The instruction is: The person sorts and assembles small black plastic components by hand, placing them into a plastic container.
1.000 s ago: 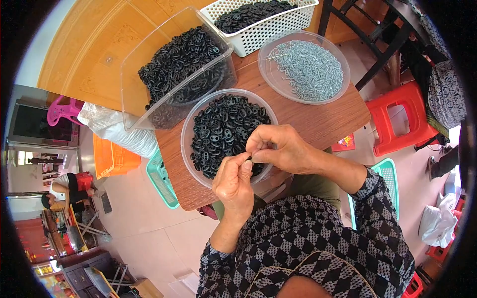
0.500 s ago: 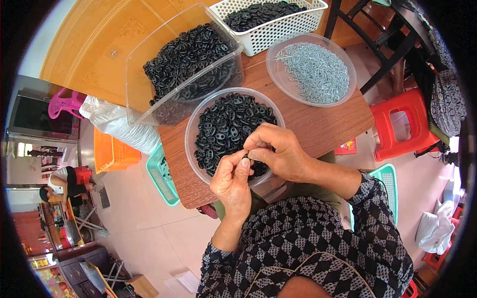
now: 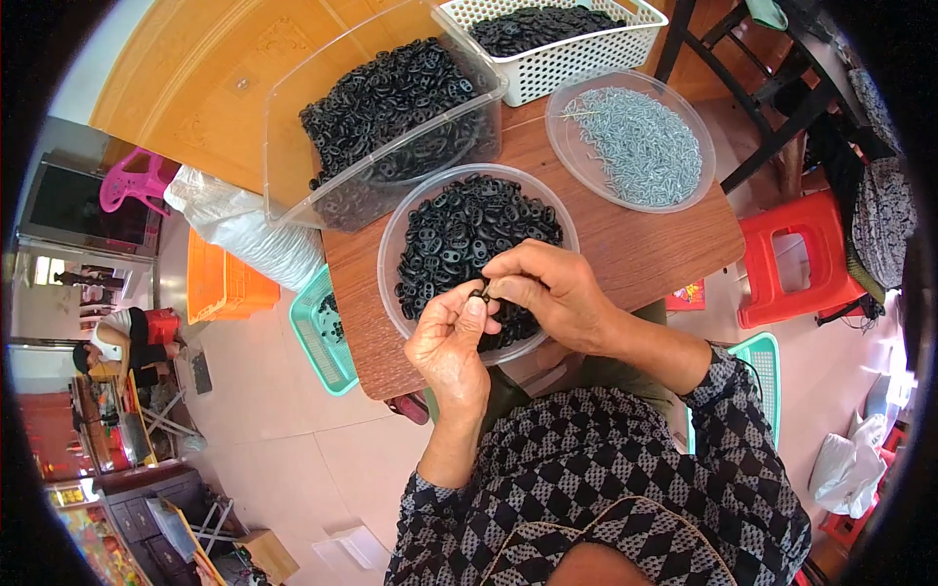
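Both hands meet over the near side of a round clear tub, which is heaped with small black oval two-holed plastic pieces. My left hand pinches one black plastic piece between thumb and fingertips. Right against that piece, my right hand is closed in a pinch; whatever its fingertips hold is too small and covered to make out. To the far right of the tub, a clear round dish carries a pile of small silver screws.
On the brown wooden table, a large clear bin of black pieces stands at far left. Behind is a white perforated basket with more. Around it are a red stool, a green basket and an orange crate. Another person sits far left.
The view has shifted slightly, so the table and containers appear a little further right. Both hands keep their pinch together, and the held black piece shows more clearly between the fingertips.
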Available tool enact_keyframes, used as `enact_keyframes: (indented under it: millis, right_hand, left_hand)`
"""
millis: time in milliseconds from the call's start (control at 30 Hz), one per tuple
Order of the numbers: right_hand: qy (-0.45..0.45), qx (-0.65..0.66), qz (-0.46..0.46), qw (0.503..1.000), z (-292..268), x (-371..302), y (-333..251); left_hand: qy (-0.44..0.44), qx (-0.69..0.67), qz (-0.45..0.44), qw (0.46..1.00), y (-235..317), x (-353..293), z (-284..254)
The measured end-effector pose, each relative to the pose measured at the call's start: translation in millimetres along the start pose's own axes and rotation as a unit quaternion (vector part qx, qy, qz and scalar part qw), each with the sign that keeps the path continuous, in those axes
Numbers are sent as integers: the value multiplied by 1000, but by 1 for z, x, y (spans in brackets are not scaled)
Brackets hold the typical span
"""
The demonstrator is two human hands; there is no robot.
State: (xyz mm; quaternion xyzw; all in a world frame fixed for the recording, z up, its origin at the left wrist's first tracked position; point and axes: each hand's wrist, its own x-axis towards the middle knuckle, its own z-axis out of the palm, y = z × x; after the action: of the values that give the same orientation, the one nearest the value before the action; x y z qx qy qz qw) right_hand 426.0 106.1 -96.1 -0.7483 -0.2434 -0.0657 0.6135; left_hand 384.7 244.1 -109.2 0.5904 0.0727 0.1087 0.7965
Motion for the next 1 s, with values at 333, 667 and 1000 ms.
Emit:
enact_keyframes:
  millis: [333,667,1000]
  right_hand:
    - [-38,-40,-5,998,3,3,0]
    - [-25,-96,-109,989,17,22,11]
    - [-21,-148,-126,981,-12,26,18]
  left_hand:
    - [18,17,1,1000,4,-1,-2]
    - [15,36,69,997,8,11,-5]
    - [65,3,21,998,11,22,-37]
